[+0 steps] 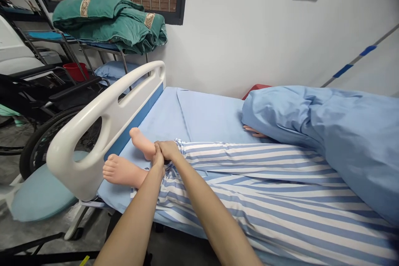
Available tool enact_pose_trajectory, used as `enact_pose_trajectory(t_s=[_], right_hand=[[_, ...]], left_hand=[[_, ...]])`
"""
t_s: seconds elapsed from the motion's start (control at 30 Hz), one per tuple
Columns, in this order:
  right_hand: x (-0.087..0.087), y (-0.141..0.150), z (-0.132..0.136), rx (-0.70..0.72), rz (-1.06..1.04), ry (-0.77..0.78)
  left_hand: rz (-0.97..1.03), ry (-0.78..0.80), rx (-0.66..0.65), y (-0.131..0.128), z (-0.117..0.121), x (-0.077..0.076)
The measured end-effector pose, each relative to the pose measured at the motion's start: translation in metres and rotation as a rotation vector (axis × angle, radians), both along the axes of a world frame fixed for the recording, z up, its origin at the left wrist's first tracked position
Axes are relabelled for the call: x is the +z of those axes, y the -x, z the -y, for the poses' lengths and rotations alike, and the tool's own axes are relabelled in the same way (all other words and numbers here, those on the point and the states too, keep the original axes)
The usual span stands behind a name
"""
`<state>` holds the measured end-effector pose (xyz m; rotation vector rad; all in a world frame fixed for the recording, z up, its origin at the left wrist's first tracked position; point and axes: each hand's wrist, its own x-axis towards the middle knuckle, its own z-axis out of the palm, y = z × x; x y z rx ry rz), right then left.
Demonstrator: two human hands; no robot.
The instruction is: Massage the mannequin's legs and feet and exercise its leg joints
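Note:
A manikin lies on the bed in blue-and-white striped trousers (237, 158), its two bare plastic feet near the footboard. My left hand (158, 157) is closed around the ankle of the far foot (141, 143). Right beside it, my right hand (168, 149) wraps the same ankle by the trouser cuff, its fingers partly hidden. The near foot (123, 171) rests on the sheet with toes up, left of my left forearm. A blue quilt (286, 112) covers the upper body, and the manikin's hand (255, 132) shows from under its edge.
The white footboard (109, 112) rises at the left end of the bed sheet (205, 112). Beyond it stand a wheelchair (56, 124) and a rack with folded green bedding (115, 20). A pale blue oval surface (43, 195) lies low at left. The wall (237, 29) runs behind the bed.

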<state>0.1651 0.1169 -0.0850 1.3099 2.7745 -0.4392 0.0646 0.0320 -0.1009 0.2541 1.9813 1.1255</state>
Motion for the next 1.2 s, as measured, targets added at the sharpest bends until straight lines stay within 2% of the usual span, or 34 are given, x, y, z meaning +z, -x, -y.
enact_pose_trajectory(t_s=[0.07, 0.13, 0.2, 0.27, 0.37, 0.53, 0.8, 0.97, 1.03, 1.13, 1.2], right_hand=[[-0.001, -0.002, 0.009, -0.032, -0.030, -0.059], [0.000, -0.003, 0.017, -0.056, -0.052, -0.107], [0.001, -0.004, 0.023, -0.069, -0.063, -0.136], [0.004, -0.004, 0.028, -0.073, -0.064, -0.151], [0.009, -0.005, 0.030, -0.071, -0.055, -0.159], [0.013, -0.003, 0.024, -0.083, -0.019, -0.115], [0.017, 0.010, 0.002, -0.123, 0.078, 0.095], [0.016, 0.012, -0.010, -0.088, 0.101, 0.189], [0.015, 0.012, -0.015, -0.069, 0.097, 0.207], [0.013, 0.012, -0.022, -0.043, 0.092, 0.225], [0.012, 0.012, -0.027, -0.025, 0.087, 0.253]], left_hand=[[-0.356, 0.095, 0.239, 0.010, 0.012, 0.013], [-0.679, 0.139, 0.386, 0.012, 0.018, 0.025], [-0.829, 0.116, 0.395, 0.008, 0.019, 0.033], [-0.880, 0.063, 0.385, 0.005, 0.020, 0.038], [-0.894, 0.001, 0.377, 0.003, 0.022, 0.041], [-0.936, 0.004, 0.404, 0.003, 0.023, 0.041], [-0.973, -0.082, 0.454, 0.008, 0.019, 0.031], [-0.970, 0.034, 0.377, 0.007, 0.019, 0.034], [-0.961, 0.060, 0.384, 0.007, 0.020, 0.037], [-0.870, 0.049, 0.448, 0.007, 0.020, 0.040], [-0.593, -0.016, 0.345, 0.002, 0.017, 0.038]])
